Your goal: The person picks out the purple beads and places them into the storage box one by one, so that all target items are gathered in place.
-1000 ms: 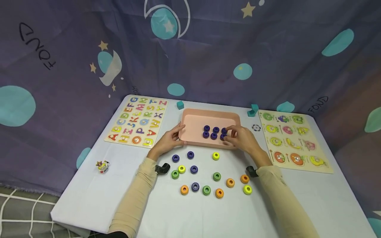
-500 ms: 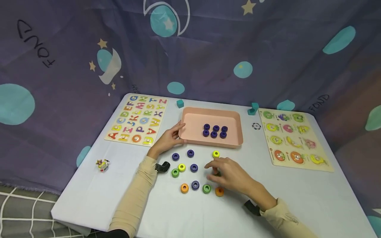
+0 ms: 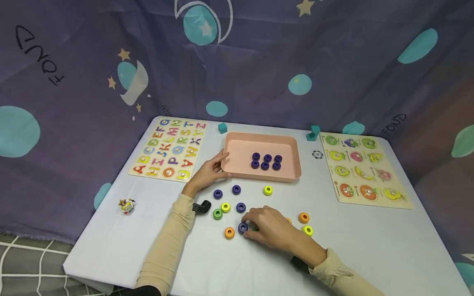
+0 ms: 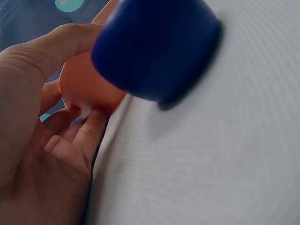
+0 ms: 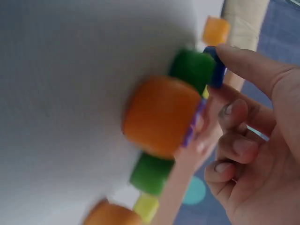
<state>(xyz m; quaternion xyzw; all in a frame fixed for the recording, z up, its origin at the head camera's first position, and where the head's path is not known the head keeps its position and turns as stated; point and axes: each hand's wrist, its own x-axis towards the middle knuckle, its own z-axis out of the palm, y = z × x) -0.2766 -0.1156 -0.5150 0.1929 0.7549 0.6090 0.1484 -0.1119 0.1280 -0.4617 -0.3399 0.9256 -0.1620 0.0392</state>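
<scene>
Left of centre in the frame, the left hand grips the left end of the peach tray, thumb and fingers on either side of its corner. A light hold serves here: enough to steady the tray without tipping it or dragging the white surface into folds. Farther right, at lower centre, an orange ring sits near the dark blue ring, so the fingertips do best going in narrowly. The right hand comes in from the lower right and pinches the blue ring between thumb and a finger; the right wrist view is blurred, so how firmly is hard to judge. Opposite sides of the outer wall should give the surest pinch, and a lift straight up would spare the green ring just beside it.

The blue ring lies flat on the surface, squat and round, its edges softened and its hole facing up. Its wall looks smooth and evenly coloured, which could make it a little slippery. Up and to the right, in the right half of the tray, six purple rings of much the same shape stand in two rows of three.
</scene>
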